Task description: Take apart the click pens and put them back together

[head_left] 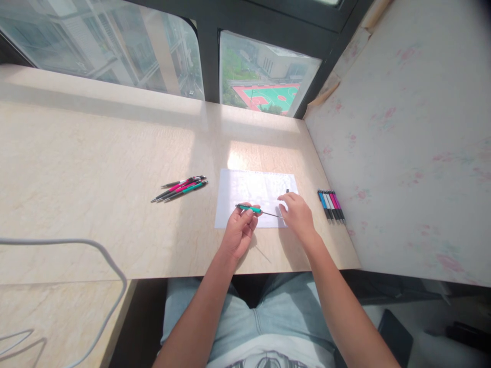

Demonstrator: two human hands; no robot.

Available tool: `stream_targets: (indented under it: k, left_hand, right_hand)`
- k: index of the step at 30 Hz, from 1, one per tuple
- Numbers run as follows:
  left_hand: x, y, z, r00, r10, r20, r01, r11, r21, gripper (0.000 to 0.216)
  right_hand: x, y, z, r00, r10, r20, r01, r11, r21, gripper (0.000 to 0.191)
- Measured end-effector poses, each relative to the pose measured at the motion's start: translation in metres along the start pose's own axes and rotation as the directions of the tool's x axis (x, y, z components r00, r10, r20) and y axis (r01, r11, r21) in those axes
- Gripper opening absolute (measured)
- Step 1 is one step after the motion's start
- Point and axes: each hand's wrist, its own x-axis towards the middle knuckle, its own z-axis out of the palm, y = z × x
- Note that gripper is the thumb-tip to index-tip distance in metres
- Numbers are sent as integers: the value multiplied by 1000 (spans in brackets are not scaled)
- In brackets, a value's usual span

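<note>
Here we are over the white sheet, and our left hand has the green pen pinched between thumb and fingers, just above the sheet's near half. That grip sits on the coloured barrel, presumably so the slim rod can stick out free. And look at the line of it! The pen's long axis runs mostly crosswise, roughly along the sheet's near edge, black end to the left, rod pointing right and slightly back towards us, at the sheet's near right corner.

Our right hand is there over the sheet's right edge, fingers bent, close by the rod's end; whether it grips the rod, we cannot tell. A small dark piece shows beyond its fingers, its hold unclear.

Left of the sheet, a loose pile of pens; right of it, a neat row of pens, side by side, tips towards us, perhaps lined up to keep them apart from the pile.
</note>
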Motion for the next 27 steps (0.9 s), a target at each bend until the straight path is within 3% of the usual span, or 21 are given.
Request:
stream_targets:
  k: [4, 8, 10, 13, 15, 18, 20, 22, 24, 27]
  left_hand:
    - [0, 0, -1, 1000, 13, -1, -13, 1000, -5, 29]
    - [0, -1, -1, 1000, 24, 12, -24, 1000, -4, 26]
    - [-1, -1, 0, 999, 32, 11, -32, 999, 0, 26]
    - [-1, -1, 1, 999, 39, 4, -39, 999, 2, 27]
    - [0, -1, 2, 999, 42, 3, -42, 999, -3, 27]
    - [1, -2, 2, 999, 53, 6, -53, 999, -7, 27]
    - [2, -2, 2, 998, 64, 7, -64, 998, -3, 26]
    - [2, -2, 1, 997, 73, 8, -73, 997, 4, 26]
    - [3, -3, 0, 997, 77, 9, -77, 997, 11, 26]
    - [3, -3, 0, 997, 82, 7, -82, 996, 19, 25]
  right_hand:
    - [22, 5, 3, 992, -16, 122, 38, 982, -184, 27]
    - [28, 5, 5, 987, 12, 163, 24, 975, -222, 26]
    - [25, 5, 4, 991, 4, 130, 14, 990, -139, 25]
    - [14, 3, 0, 999, 15, 51, -24, 983, 183, 20]
    - [3, 0, -3, 995, 96, 33, -101, 879, 465, 13]
    - [-14, -10, -6, 955, 276, 106, -250, 564, 787, 18]
    - [-24, -18, -10, 916, 368, 160, -295, 347, 890, 23]
    - [-31, -25, -14, 882, 432, 187, -293, 194, 936, 24]
    - [-36, -30, -18, 866, 464, 189, -267, 107, 958, 22]
    - [-37, -35, -22, 861, 481, 165, -227, 75, 971, 21]
